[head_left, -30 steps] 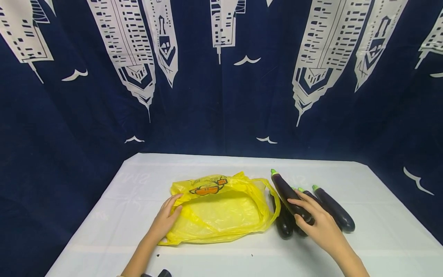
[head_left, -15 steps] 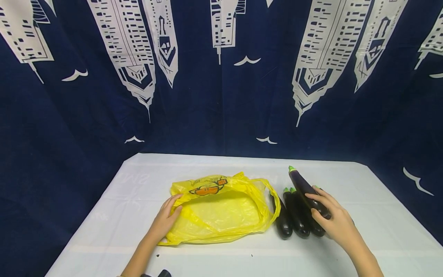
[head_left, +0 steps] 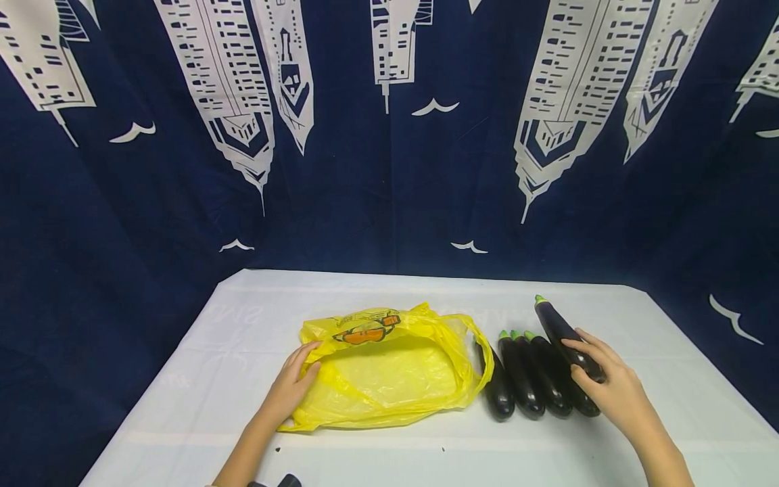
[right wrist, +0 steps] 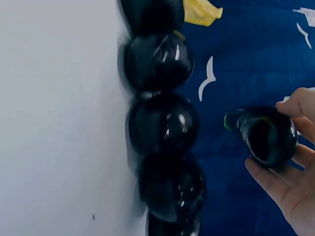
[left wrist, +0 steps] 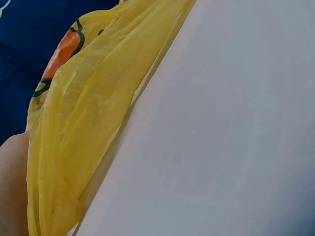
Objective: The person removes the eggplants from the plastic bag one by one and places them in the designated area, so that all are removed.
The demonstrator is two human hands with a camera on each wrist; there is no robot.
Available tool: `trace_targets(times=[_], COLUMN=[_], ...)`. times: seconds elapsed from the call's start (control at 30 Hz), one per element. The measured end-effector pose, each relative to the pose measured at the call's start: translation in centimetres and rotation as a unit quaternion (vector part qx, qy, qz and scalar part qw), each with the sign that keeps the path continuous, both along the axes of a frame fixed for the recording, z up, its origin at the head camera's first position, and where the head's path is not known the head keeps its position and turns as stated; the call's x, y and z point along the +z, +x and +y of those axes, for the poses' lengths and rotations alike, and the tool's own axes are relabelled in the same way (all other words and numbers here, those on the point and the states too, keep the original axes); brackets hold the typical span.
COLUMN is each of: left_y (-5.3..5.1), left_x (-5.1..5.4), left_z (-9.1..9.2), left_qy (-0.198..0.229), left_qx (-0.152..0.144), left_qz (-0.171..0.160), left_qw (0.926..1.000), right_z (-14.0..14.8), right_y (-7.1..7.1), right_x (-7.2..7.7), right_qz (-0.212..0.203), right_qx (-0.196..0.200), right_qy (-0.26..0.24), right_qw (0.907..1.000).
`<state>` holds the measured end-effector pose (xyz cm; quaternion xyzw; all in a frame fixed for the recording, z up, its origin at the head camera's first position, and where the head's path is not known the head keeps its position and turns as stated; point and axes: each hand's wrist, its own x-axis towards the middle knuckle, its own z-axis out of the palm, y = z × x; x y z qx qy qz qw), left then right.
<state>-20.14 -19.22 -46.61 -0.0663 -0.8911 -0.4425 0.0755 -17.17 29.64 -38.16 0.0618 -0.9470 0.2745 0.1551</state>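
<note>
In the head view my left hand [head_left: 291, 387] holds the left edge of a yellow plastic bag [head_left: 371, 417], whose mouth gapes toward me. The left wrist view shows the yellow film close up, hiding most of that hand. My right hand [head_left: 617, 387] grips an eggplant [head_left: 566, 333] by its thick end, green stem pointing away and up. It is raised above a row of several dark eggplants [head_left: 525, 379] lying side by side, right of the bag. From the right wrist, the held eggplant [right wrist: 268, 137] appears apart from the row [right wrist: 165, 123].
A white table [head_left: 201, 399] carries everything. Behind it hangs a dark blue cloth [head_left: 389, 203] printed with white buildings and birds. One bag handle [head_left: 485, 362] overlaps the leftmost eggplant. A small black object [head_left: 289, 481] shows at the bottom edge by the left forearm.
My right hand has carried the held eggplant rightward across the row, from beside the bag handle to the row's right side, uncovering more eggplants. The left hand and bag stay put.
</note>
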Motion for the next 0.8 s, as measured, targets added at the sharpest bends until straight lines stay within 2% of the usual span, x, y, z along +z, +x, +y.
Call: trace_targets(times=[0.47, 0.8], left_y=[0.1, 0.0], left_x=[-0.1, -0.1], left_z=[0.0, 0.0], left_qy=[-0.001, 0.002], left_qx=[0.000, -0.003], left_qz=[-0.001, 0.007], left_qw=[1.0000, 1.0000], right_z=[3.6, 6.2], right_y=[-0.4, -0.9], right_x=[-1.4, -2.8], right_qz=[-0.041, -0.033], right_qx=[-0.034, -0.054], right_qy=[-0.012, -0.037], right_qw=[0.9985, 0.9973])
